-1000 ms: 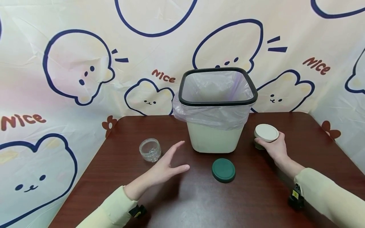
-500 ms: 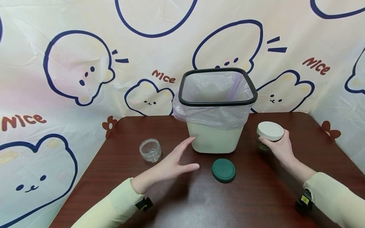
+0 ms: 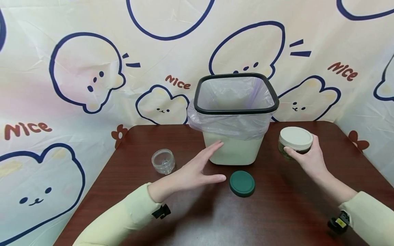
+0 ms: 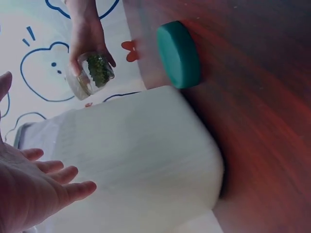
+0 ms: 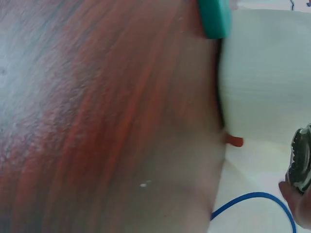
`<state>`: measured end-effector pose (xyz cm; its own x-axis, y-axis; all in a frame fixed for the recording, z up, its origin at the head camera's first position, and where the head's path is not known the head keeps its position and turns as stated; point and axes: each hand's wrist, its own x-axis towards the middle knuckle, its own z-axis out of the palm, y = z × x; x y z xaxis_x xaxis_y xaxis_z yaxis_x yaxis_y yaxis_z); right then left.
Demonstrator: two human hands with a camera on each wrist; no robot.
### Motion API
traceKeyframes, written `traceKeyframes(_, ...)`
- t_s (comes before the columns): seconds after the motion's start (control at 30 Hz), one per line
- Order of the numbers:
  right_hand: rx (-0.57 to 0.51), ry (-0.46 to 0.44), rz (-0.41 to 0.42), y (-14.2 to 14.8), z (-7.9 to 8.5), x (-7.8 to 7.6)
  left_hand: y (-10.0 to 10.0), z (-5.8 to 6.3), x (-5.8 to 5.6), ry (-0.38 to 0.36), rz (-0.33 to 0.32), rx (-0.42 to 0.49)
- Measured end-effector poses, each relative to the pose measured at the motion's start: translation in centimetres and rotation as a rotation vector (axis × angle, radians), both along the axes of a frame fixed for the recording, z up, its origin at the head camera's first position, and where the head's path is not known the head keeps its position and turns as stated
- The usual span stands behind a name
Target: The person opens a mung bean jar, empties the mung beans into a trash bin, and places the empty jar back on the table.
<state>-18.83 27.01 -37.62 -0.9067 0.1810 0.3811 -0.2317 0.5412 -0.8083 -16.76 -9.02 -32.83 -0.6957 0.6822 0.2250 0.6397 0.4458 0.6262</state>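
Note:
My right hand [image 3: 314,159] grips a clear jar [image 3: 286,149] with a white lid [image 3: 296,137] and dark green contents, held up above the table to the right of the bin. The left wrist view shows the green bits inside the jar [image 4: 98,72] from below. In the right wrist view only part of the jar [image 5: 301,158] and a fingertip show at the right edge. My left hand [image 3: 192,171] is spread and holds nothing, in front of the bin's lower left side. Just right of its thumb lies a round green lid [image 3: 242,183] on the table.
A pale waste bin [image 3: 234,150] with a black rim and a clear liner bag [image 3: 231,124] stands at the table's back middle. An open glass jar [image 3: 163,162] stands at the left. A printed cloth [image 3: 92,136] hangs behind the brown table [image 3: 261,218].
The right hand has lifted the white-lidded jar off the table, slightly to the right. My left hand has moved right and a little up, from beside the glass jar toward the bin.

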Motion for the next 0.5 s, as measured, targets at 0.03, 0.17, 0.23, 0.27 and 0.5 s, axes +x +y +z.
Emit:
traceKeyframes(0.03,0.003,0.012,0.007,0.0,0.2,0.2,0.1,0.2,0.0,0.005,-0.005,0.001)
traceKeyframes(0.17,0.012,0.056,0.044,-0.2,1.2,0.9,0.5,1.1,0.0,0.027,-0.025,0.008)
traceKeyframes(0.23,0.014,0.077,0.071,-0.5,1.8,1.3,0.7,1.6,0.0,0.031,-0.031,0.014)
traceKeyframes(0.27,0.012,0.086,0.082,-0.6,2.1,1.4,0.8,1.8,0.1,0.038,-0.037,0.018)
traceKeyframes(0.5,-0.023,0.138,0.171,-1.7,3.9,2.4,1.6,3.2,0.1,0.084,-0.073,0.05)
